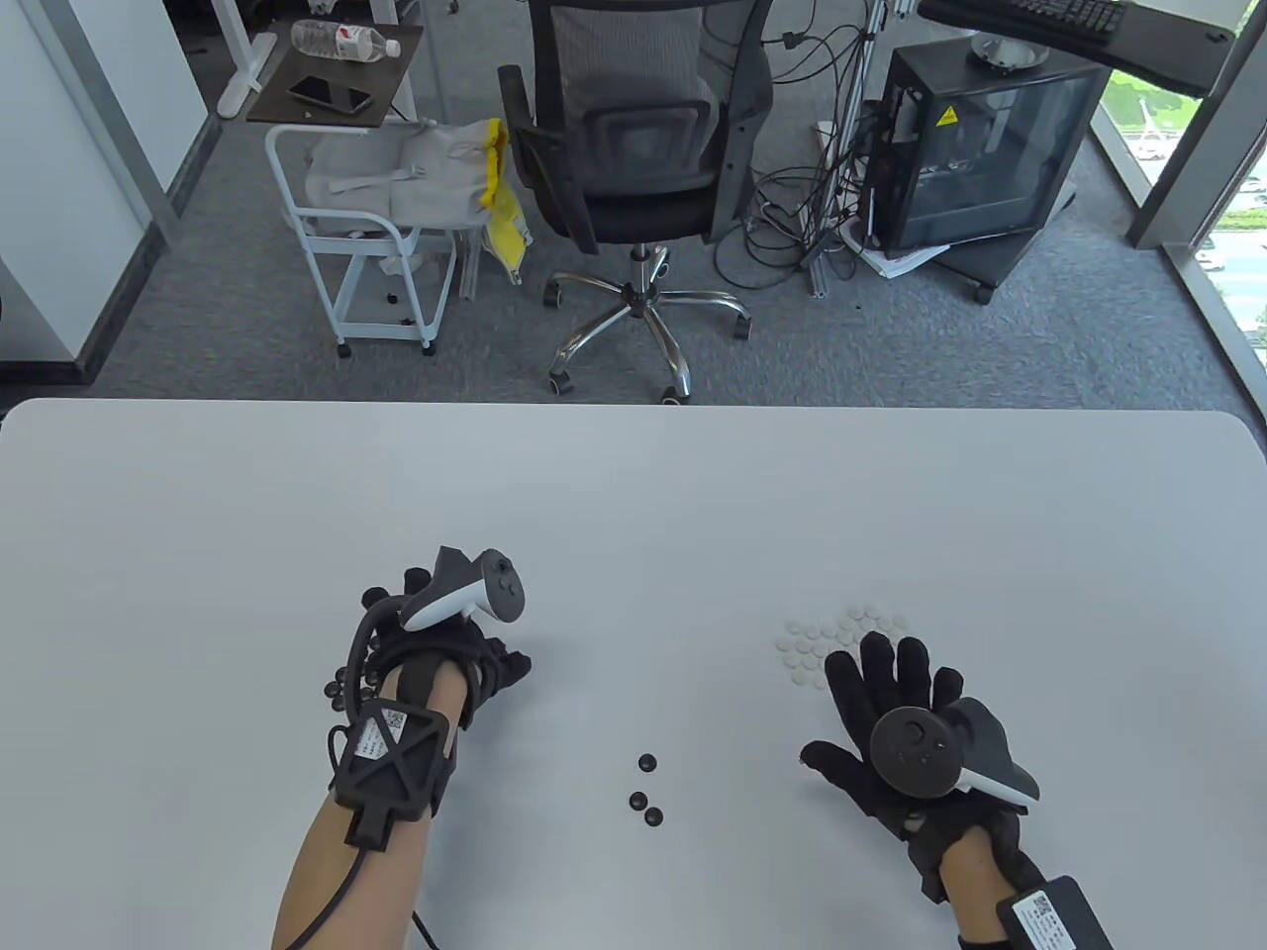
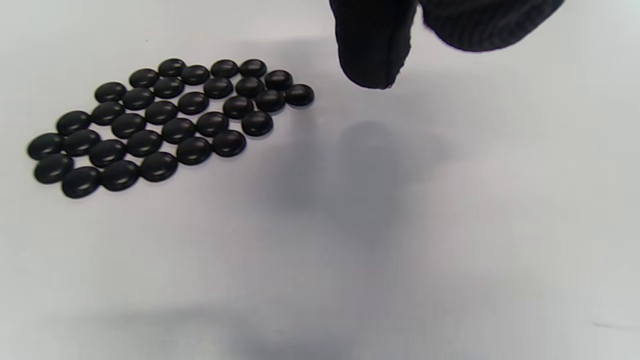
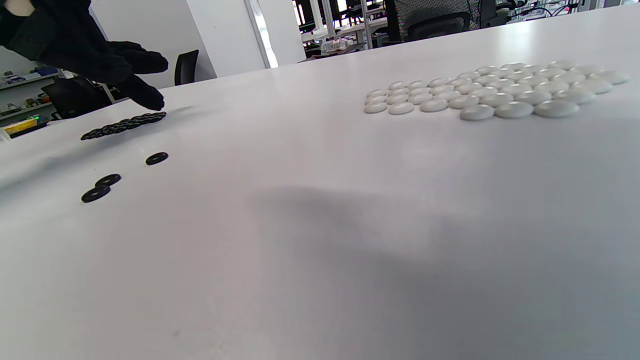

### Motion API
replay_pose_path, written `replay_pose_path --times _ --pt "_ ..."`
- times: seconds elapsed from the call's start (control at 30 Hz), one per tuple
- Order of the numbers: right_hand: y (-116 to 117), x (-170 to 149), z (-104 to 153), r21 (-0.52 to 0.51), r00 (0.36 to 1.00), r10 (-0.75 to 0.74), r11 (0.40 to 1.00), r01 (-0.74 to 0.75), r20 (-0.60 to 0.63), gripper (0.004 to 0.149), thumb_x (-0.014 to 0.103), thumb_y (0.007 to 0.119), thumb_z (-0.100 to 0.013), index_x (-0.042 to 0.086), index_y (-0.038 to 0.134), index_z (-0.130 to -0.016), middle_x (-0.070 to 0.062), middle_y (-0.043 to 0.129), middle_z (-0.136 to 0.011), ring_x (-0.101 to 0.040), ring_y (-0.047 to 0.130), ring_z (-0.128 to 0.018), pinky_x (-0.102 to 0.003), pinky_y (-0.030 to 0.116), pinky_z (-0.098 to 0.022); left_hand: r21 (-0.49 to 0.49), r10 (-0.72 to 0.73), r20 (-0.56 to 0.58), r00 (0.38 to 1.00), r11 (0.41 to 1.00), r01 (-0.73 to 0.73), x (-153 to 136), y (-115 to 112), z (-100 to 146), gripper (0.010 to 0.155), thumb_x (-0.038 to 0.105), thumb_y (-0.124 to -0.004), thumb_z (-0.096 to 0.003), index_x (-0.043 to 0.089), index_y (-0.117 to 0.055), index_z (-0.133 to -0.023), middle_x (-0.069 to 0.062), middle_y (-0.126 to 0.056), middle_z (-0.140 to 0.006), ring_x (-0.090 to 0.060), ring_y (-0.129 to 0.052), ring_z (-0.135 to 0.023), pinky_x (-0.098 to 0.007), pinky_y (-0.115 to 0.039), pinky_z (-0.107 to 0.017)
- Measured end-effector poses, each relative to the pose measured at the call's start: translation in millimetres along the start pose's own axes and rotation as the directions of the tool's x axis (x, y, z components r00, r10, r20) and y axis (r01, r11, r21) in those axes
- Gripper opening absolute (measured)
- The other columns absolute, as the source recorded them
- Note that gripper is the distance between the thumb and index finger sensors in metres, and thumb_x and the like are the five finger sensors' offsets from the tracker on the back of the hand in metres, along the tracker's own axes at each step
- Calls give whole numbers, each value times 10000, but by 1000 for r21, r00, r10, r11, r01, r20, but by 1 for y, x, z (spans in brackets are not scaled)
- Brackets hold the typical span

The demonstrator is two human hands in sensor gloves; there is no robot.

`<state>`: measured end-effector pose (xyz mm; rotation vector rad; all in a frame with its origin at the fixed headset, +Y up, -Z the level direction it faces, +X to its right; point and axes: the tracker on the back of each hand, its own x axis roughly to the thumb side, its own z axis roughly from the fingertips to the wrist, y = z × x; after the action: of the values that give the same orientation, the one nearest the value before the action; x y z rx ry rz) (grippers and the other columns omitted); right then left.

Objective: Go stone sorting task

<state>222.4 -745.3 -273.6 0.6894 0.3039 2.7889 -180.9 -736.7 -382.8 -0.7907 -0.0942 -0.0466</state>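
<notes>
A flat patch of several black stones (image 2: 170, 125) lies on the white table; in the table view my left hand (image 1: 445, 653) covers most of it, with a few showing at its left edge (image 1: 341, 683). The left fingertips (image 2: 372, 55) hang just right of the patch and hold nothing. Three loose black stones (image 1: 646, 762) (image 1: 638, 800) (image 1: 653, 816) lie in the middle between my hands. A patch of several white stones (image 1: 841, 633) lies at the right. My right hand (image 1: 881, 693) rests flat, fingers straight and spread, its tips at the near edge of the white patch, holding nothing.
The table's far edge (image 1: 633, 406) runs across the view, with bare table surface (image 1: 633, 515) between it and the stones. Beyond it stand an office chair (image 1: 633, 148), a white cart (image 1: 366, 218) and a computer case (image 1: 980, 148).
</notes>
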Motion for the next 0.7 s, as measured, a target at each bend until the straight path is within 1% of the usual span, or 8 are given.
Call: replay_pose_path --times 0.13,0.27,0.37,0.47,0.6,0.7 --pt "1 -1 0 8 1000 1 1000 -1 -6 875 509 519 -627 -69 139 -1162 -488 -6 -1074 -702 -67 -877 -874 64 -523 -9 -50 134 990 999 52 27 -10 10 680 583 -547 -499 317 -765 -1085 -192 -39 -1188 -523 84 -972 -806 -12 -499" --pt "0 -1 0 7 1000 0 1000 0 -8 876 509 520 -627 -69 139 -1163 -489 -8 -1074 -703 -67 -877 -874 64 -523 5 -108 230 967 994 110 51 -17 22 670 575 -555 -502 314 -777 -1077 -203 -63 -1189 -536 60 -975 -807 -29 -500" --pt "1 -1 0 9 1000 0 1000 0 -9 875 508 521 -628 -68 139 -1163 -488 -8 -1075 -703 -67 -877 -874 64 -524 -12 -103 331 938 994 113 69 -24 27 665 569 -556 -506 312 -766 -1083 -212 -64 -1184 -543 52 -973 -809 -40 -499" --pt "1 -1 0 16 1000 0 1000 0 -12 877 509 521 -627 -70 139 -1163 -490 -6 -1074 -702 -67 -877 -875 65 -523 -37 -82 404 911 994 106 83 -30 29 657 560 -562 -507 321 -741 -1093 -225 -65 -1175 -545 38 -970 -809 -54 -498" --pt "1 -1 0 19 1000 0 1000 1 -14 874 508 520 -628 -69 141 -1163 -489 -9 -1074 -704 -67 -875 -874 66 -525 -53 -89 457 885 990 128 104 -40 26 657 555 -557 -508 335 -675 -1116 -237 -33 -1157 -550 50 -960 -810 -53 -495" --pt "1 -1 -1 21 1000 0 1000 0 -16 874 508 521 -628 -70 142 -1163 -490 -8 -1073 -704 -67 -875 -873 66 -525 -48 -121 461 879 986 161 115 -45 24 662 558 -553 -506 345 -631 -1127 -238 -4 -1146 -549 67 -952 -812 -47 -493"
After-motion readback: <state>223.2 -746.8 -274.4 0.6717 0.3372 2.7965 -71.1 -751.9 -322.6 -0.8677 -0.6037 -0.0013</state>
